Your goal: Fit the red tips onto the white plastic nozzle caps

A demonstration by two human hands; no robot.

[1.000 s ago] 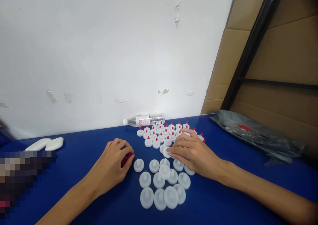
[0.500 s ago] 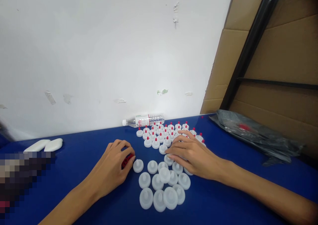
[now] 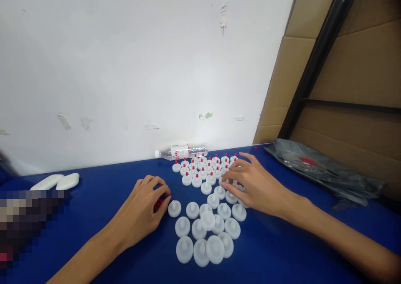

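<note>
My left hand (image 3: 147, 206) rests on the table, fingers curled around several small red tips (image 3: 158, 204), which show partly between thumb and forefinger. My right hand (image 3: 247, 186) reaches over the white nozzle caps, its thumb and forefinger closed at a white nozzle cap (image 3: 219, 193); its palm hides some caps behind. Bare white nozzle caps (image 3: 184, 249) lie loosely grouped between my hands and nearer me, a few overlapping. Beyond them stand several white caps with red tips (image 3: 196, 180) on their spouts. A cap without a red tip (image 3: 206, 188) sits at the front of that group.
A clear plastic bottle (image 3: 180, 152) lies on its side against the wall. Two white oval objects (image 3: 68, 181) are on the blue table (image 3: 125, 171) at the left. A grey plastic bag (image 3: 326, 171) lies at the right, by cardboard (image 3: 282, 75) and a dark metal frame.
My right hand has moved right and slightly away from me, uncovering more bare white caps beneath it. My left hand stays in place around the red tips.
</note>
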